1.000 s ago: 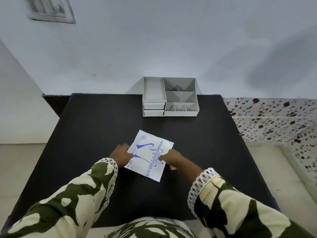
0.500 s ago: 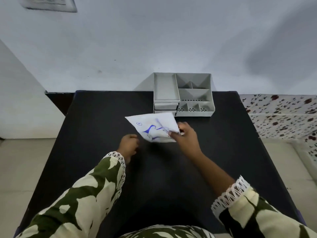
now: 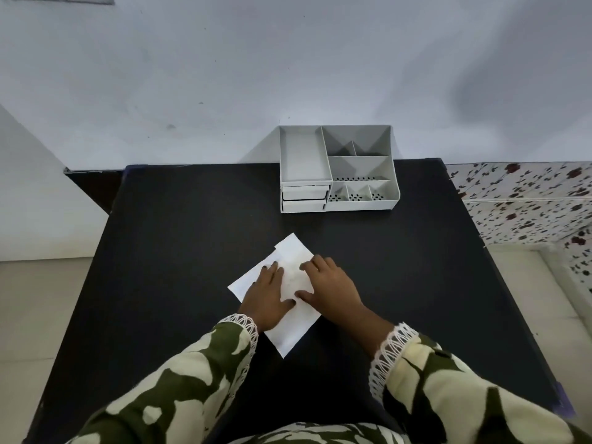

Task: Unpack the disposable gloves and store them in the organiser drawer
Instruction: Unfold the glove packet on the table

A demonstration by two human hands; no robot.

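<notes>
Gloves packet, a flat white square paper sachet (image 3: 293,328), lies blank side up on the black table (image 3: 179,251), turned so one corner points away from the person and another toward them, near the middle of the table and well apart from the organiser. Along its far edge a narrow flap or second layer shows a step. Both hands lie on top of it, palms down. The left hand (image 3: 266,291) has its fingers stretched forward and close together, flat on the left half of the packet, the thumb reaching out to the right. The right hand (image 3: 328,283) is loosely spread, fingers slightly curled, fingertips on the packet's right half and the thumb pointing left toward the other thumb; neither hand grips anything. Sleeves in cream and olive camouflage print with white lace cuffs (image 3: 389,350) cover both forearms.

Half a second ago the right hand held the packet lifted above the table, printed blue side visible, while the left hand was a loose fist on the table; now the packet is flat, print hidden.

At the far edge against the pale wall stands the grey plastic organiser (image 3: 336,169), with open top compartments and two small drawers (image 3: 304,198) at its front left, both closed.
</notes>
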